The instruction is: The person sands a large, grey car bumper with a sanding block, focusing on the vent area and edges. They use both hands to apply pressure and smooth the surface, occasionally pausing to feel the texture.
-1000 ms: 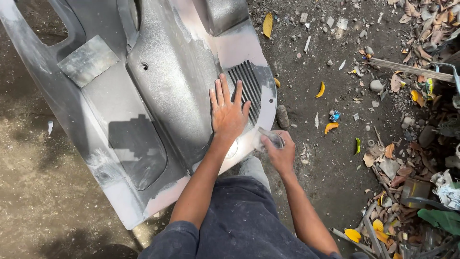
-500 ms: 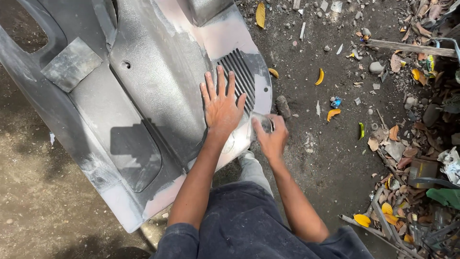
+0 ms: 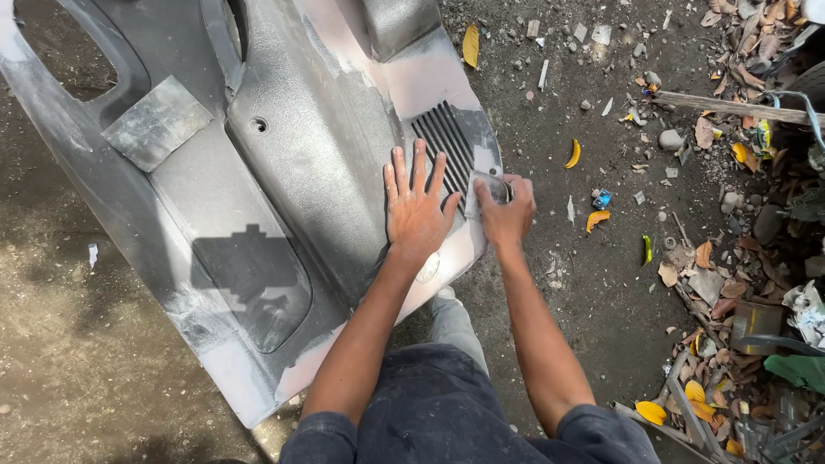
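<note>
A large grey plastic car door panel [image 3: 284, 172] lies flat on the dirt ground, dusty and partly sanded pale. My left hand [image 3: 417, 210] rests flat on it with fingers spread, just left of a slotted speaker grille [image 3: 445, 142]. My right hand [image 3: 507, 210] grips a small folded piece of grey sandpaper [image 3: 487, 183] and presses it against the panel's right edge beside the grille.
Dirt ground [image 3: 559, 283] with pebbles and yellow leaves [image 3: 573, 155] lies to the right. A heap of dry leaves, scrap and sticks [image 3: 748, 318] fills the far right. My dark trousers [image 3: 430, 412] show at the bottom.
My right hand with the sandpaper has moved up along the panel's edge toward the grille. My left hand has stayed flat on the panel.
</note>
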